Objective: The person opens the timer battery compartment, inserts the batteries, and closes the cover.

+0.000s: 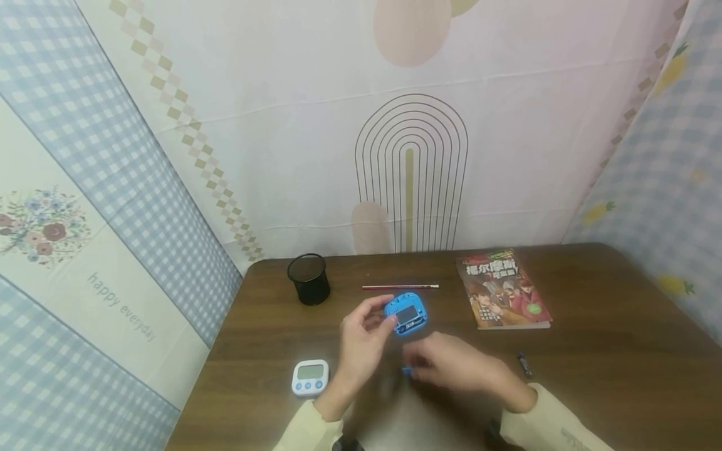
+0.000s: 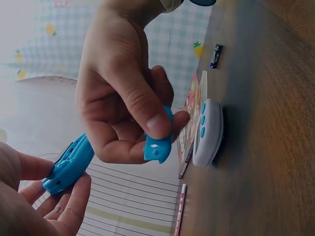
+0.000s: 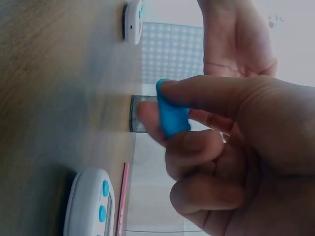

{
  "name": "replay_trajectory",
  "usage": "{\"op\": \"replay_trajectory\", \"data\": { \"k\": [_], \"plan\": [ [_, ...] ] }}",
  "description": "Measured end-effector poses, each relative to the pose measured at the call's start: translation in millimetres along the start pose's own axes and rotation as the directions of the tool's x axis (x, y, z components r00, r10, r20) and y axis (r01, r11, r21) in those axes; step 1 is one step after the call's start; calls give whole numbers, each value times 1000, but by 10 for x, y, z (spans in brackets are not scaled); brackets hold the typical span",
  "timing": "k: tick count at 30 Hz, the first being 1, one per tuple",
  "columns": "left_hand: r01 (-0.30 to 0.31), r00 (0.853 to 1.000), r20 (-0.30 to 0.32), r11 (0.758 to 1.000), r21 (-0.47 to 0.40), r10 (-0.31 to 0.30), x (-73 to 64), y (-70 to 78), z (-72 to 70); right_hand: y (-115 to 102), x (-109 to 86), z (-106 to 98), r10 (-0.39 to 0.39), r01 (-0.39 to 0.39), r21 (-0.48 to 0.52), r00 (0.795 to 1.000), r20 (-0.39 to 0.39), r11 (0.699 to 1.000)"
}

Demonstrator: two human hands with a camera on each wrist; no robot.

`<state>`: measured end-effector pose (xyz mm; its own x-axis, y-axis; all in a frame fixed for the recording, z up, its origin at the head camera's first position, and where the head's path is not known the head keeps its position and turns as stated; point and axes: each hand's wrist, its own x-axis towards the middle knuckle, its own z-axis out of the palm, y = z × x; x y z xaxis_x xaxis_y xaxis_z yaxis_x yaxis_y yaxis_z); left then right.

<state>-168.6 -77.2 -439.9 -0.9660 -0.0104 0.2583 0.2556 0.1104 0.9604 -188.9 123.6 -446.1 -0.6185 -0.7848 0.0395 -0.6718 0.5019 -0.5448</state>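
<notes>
My left hand [image 1: 363, 344] grips a blue electronic timer [image 1: 405, 313] by its edge, thumb on the near side. The timer's back faces up, with a battery [image 1: 412, 326] in its compartment. Between thumb and fingers, my right hand [image 1: 454, 363] pinches a small blue battery cover [image 3: 173, 115], lower and nearer than the timer. In the left wrist view the cover [image 2: 157, 147] shows a small tab end, apart from the timer [image 2: 70, 166]. A loose battery [image 1: 524, 364] lies on the table right of my right hand.
A white timer with blue buttons [image 1: 309, 378] lies at the left; another white timer [image 3: 91, 206] shows close in the right wrist view. Behind are a black mesh pen cup [image 1: 310, 282], a thin red pencil [image 1: 400, 287] and a comic-style book [image 1: 502, 291] on the brown table [image 1: 248, 338].
</notes>
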Motion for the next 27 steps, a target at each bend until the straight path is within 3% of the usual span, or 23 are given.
{"op": "replay_trajectory", "data": {
  "k": [8,16,20,27],
  "plan": [
    [6,1000,-24,1000,13,-6,19,10,-4,48,23,-41,0,3,175,1000,-17,985],
    [17,999,-38,1000,-3,-17,24,15,-22,48,29,-77,72,-44,281,993,-92,959],
    [11,999,-43,1000,-4,-11,29,19,-27,34,27,-107,159,-107,336,978,-131,936],
    [7,998,-59,1000,-6,-8,23,28,-18,8,18,-162,310,-191,468,931,-192,863]
  ]
}}
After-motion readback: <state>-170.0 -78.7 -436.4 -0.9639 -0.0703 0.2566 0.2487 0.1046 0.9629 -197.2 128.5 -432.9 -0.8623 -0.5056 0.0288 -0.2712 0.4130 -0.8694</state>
